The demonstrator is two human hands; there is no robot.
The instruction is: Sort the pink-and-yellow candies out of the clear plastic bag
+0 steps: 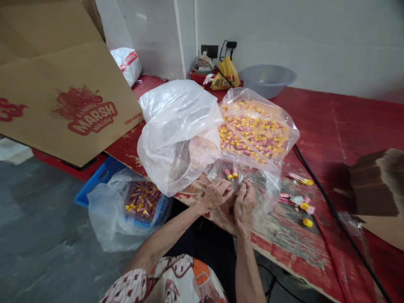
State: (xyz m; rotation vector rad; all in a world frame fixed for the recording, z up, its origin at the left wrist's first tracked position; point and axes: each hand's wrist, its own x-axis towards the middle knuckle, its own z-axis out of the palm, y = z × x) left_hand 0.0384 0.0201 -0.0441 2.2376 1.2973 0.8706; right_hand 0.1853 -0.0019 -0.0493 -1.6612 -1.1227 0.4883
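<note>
My left hand (pixel 217 195) is closed at the table's front edge, fingers curled; a bit of pink shows at its fingertips, too small to name. Close beside it my right hand (pixel 244 205) has its fingers pressed together, and what they hold, if anything, is hidden. Just beyond my fingers lie two small pink tubes with yellow caps (pixel 234 172). Behind them rests a clear plastic bag (pixel 252 130) full of many such tubes. A crumpled whitish plastic bag (pixel 179 126) stands left of it, near my left hand.
Loose yellow caps (pixel 307 223) and a long clear tube (pixel 299 178) lie on the red table (pixel 328 113), near a black cable (pixel 325 193). Stacked cardboard (pixel 375 185) is at right. A large carton (pixel 63 84) stands left, above a blue crate (pixel 82 194) of tubes. A basin (pixel 268 80) stands behind.
</note>
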